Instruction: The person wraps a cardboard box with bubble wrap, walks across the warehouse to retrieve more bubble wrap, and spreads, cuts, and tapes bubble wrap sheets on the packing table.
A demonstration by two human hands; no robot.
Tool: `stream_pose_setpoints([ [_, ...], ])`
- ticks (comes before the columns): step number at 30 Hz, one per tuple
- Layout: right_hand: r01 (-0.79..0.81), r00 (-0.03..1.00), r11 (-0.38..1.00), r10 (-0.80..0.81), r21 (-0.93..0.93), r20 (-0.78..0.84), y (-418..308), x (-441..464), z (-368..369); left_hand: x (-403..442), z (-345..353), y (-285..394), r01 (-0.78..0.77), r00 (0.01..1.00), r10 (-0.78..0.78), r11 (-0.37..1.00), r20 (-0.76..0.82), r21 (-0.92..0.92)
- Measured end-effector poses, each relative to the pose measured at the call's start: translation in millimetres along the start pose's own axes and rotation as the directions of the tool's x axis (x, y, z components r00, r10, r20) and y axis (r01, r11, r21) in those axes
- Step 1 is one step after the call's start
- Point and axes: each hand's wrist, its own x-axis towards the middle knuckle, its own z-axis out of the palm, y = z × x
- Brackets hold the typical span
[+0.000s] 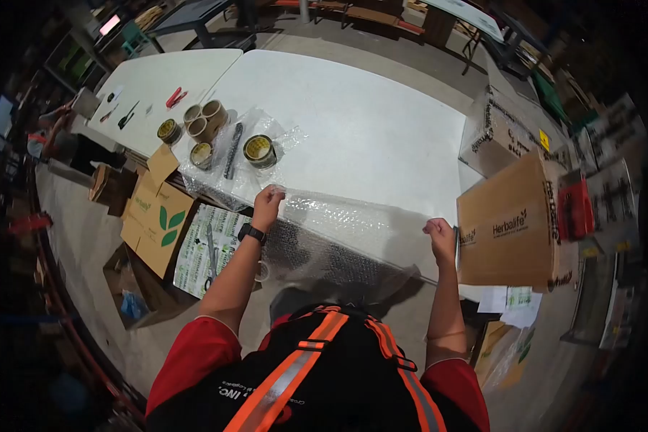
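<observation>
A sheet of clear bubble wrap [342, 214] stretches along the near edge of the white table and drapes down in front of it. My left hand [268, 206], with a dark watch on the wrist, pinches its left end. At the other end my right hand [441, 240] is closed on the sheet's upper corner, next to a cardboard box [498, 237] marked Herbalife. Beyond my left hand, a roll of packing tape [249, 153] and a long dark tool [232, 151] lie on more plastic wrap. Another tape roll [201, 164] sits farther left.
Empty tape cores [200, 129] stand beside a further tape roll [168, 130] on the white table [367, 122]. Red and black tools lie on the left table. Open cartons [151, 219] are below at left. A wrapped box [498, 137] stands at right. Another person is at far left.
</observation>
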Motion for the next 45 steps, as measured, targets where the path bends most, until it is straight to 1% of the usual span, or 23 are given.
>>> stream_pose_setpoints([
  [2,-0.003,1.0,1.0,0.004,-0.008,0.029,12.9,19.9,-12.5,11.3,18.7,-4.8,0.08,0.997,-0.079,0.997,0.008,-0.012],
  [4,0.034,0.999,0.996,-0.036,0.081,0.022,28.7,40.3,-12.6,18.6,28.0,-15.9,-0.018,0.999,0.017,1.0,-0.036,-0.014],
  [7,-0.055,0.998,0.997,0.054,-0.047,-0.026,40.9,67.3,-11.0,42.8,36.2,-31.2,0.115,0.993,-0.115,0.993,-0.01,0.009],
  [11,-0.095,0.99,0.993,0.087,-0.066,-0.114,77.0,100.5,-7.7,79.3,55.3,-49.2,0.242,0.97,-0.242,0.97,0.002,0.041],
  [13,-0.065,0.976,0.966,0.009,-0.252,-0.216,107.9,119.8,-5.1,99.7,65.5,-74.8,0.199,0.98,-0.195,0.968,-0.036,0.155],
  [15,-0.18,0.954,0.902,0.063,-0.392,-0.292,117.3,123.7,4.4,107.4,72.8,-78.4,0.248,0.968,-0.248,0.935,-0.03,0.254],
  [18,-0.193,0.944,0.856,0.028,-0.479,-0.33,133.1,132.8,8.5,113.9,82.2,-87.9,0.289,0.957,-0.287,0.908,-0.051,0.303],
  [21,-0.309,0.905,0.739,0.033,-0.599,-0.425,122.1,135.4,28.2,119.6,74.7,-68.2,0.315,0.943,-0.334,0.884,-0.005,0.346],
  [23,-0.454,0.861,0.582,0.093,-0.674,-0.5,105.5,140.4,35.0,125.4,61.7,-37.3,0.168,0.98,-0.19,0.95,0.061,0.264],
  [24,-0.522,0.842,0.474,0.154,-0.709,-0.516,80.5,146.5,47.4,127.3,49.4,-18.6,-0.076,0.996,0.086,0.924,-0.01,0.374],
  [25,-0.507,0.854,0.466,0.155,-0.725,-0.497,78.5,155.4,55.5,131.2,32.7,0.8,-0.118,0.979,0.183,0.866,-0.089,0.486],
  [27,-0.187,0.946,0.487,-0.144,-0.853,-0.29,76.7,180.5,76.9,135.0,2.5,12.8,0.043,0.936,0.215,0.717,-0.28,0.696],
  [28,0.001,0.978,0.668,-0.157,-0.744,-0.139,83.3,198.5,93.7,136.9,-9.1,15.7,0.144,0.925,0.182,0.642,-0.333,0.753],
  [29,0.09,0.992,0.657,-0.124,-0.748,0.01,50.2,210.5,132.6,139.4,-18.3,16.4,0.242,0.91,0.154,0.555,-0.384,0.796],
  [30,0.192,0.981,0.603,-0.1,-0.775,0.165,30.5,224.0,169.0,144.0,-25.4,7.9,0.253,0.907,0.152,0.551,-0.394,0.796],
  [32,0.395,0.907,0.621,-0.147,-0.677,0.394,4.2,245.3,242.8,144.5,-34.8,-17.3,0.307,0.914,-0.003,0.66,-0.406,0.686],
  [33,0.445,0.877,0.632,-0.162,-0.634,0.453,-1.3,256.5,278.5,141.5,-36.7,-25.0,0.323,0.908,-0.012,0.657,-0.419,0.681],
  [35,0.589,0.779,0.65,-0.299,-0.48,0.551,-14.5,269.4,337.3,139.5,-42.0,-33.9,0.229,0.959,-0.083,0.789,-0.271,0.57],
  [37,0.645,0.731,0.637,-0.353,-0.422,0.584,-23.1,280.8,388.0,131.5,-40.7,-32.4,0.143,0.962,0.001,0.851,-0.273,0.505],
  [39,0.611,0.746,0.573,-0.184,-0.547,0.64,-33.7,282.3,419.9,115.8,-36.6,-30.7,0.089,0.957,0.055,0.878,-0.285,0.47],
  [41,0.648,0.724,0.533,-0.21,-0.544,0.657,-27.2,289.9,434.6,101.5,-39.9,-24.5,0.053,0.96,0.075,0.897,-0.269,0.439],
  [43,0.619,0.733,0.345,0.07,-0.706,0.676,-20.3,303.2,430.7,86.2,-41.9,-16.4,0.013,0.965,0.093,0.917,-0.246,0.398],
  [45,0.649,0.701,0.399,0.017,-0.648,0.713,-1.9,310.9,410.3,76.5,-42.9,-11.3,0.048,0.965,0.048,0.935,-0.258,0.352],
])
